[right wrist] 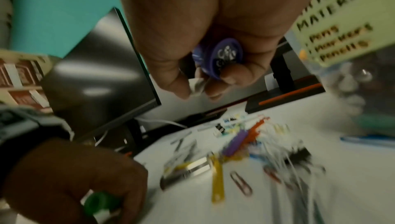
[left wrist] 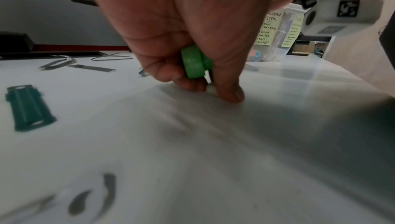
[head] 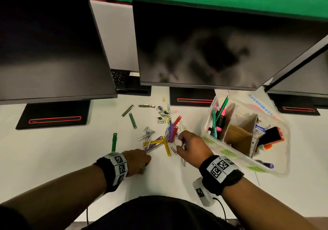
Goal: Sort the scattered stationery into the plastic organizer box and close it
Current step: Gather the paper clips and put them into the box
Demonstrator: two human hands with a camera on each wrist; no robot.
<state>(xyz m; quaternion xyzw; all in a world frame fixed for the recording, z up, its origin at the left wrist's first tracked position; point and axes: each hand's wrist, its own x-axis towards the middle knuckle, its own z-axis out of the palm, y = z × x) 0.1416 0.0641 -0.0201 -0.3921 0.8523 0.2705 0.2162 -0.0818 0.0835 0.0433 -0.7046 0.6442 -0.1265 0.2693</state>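
The clear plastic organizer box (head: 224, 149) stands open at the right, with cardboard dividers and pens (head: 217, 117) in its left compartment. A heap of coloured paper clips and plastic fastener strips (head: 165, 135) lies in the middle of the white desk. My left hand (head: 144, 166) is curled round a green round-ended piece (left wrist: 195, 62), and its fingertips (left wrist: 232, 95) touch the desk. My right hand (head: 179, 142) hovers over the heap's right edge. It grips a purple round-ended marker (right wrist: 226, 57) and pinches a small white piece (right wrist: 196, 86).
Three dark monitors (head: 195, 43) on black stands line the back of the desk. A green strip (head: 114, 141) and grey metal strips (head: 132, 120) lie left of the heap. The box's clear lid (head: 262, 105) lies behind it. A purple marker (head: 266, 164) rests in the box's near end.
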